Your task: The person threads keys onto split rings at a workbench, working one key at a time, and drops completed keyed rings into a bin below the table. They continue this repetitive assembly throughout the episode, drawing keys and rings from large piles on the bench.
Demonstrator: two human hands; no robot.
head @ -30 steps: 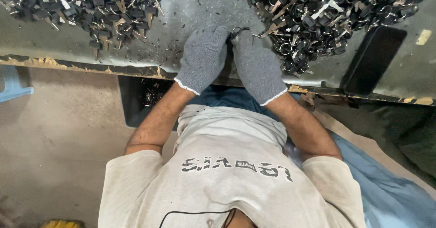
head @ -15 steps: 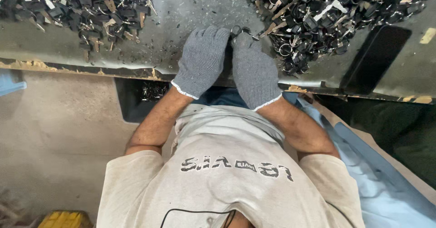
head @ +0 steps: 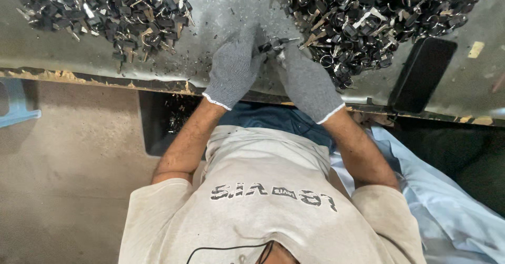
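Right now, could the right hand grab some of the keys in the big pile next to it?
Probably yes. The right hand in its grey glove rests on the metal table right beside the pile of keys, with nothing between them, though it already pinches a key together with the left hand.

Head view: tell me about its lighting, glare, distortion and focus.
Head view: light is soft and even, with a dull sheen on the metal table and small glints in the right key pile. The table edge bows, so the lens is wide. The left hand, right hand and key between them look reasonably sharp.
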